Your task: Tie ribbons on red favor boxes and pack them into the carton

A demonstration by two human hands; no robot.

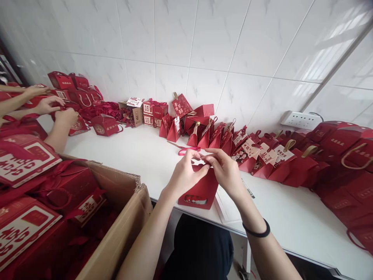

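Observation:
A red gift box (201, 190) with a cut-out window low on its front stands at the table's near edge. My left hand (186, 173) is closed at its top, the thumb lying along the box's upper front. Close beside it, my right hand (225, 171) pinches with thumb and fingertips at the same top edge. Whatever small thing lies between the right fingertips is hidden. Just behind the hands lie scissors (188, 149) with pinkish-red handles. Under my right forearm is a flat white piece (225, 204) on the table.
Rows of red gift boxes with tags (244, 153) line the wall side of the white table (125, 146). Stacked red boxes (346, 175) fill the right end. An open carton (116, 186) of red boxes stands near left. Another person's hands (65, 116) handle boxes at far left. A power strip (301, 119) lies near the wall.

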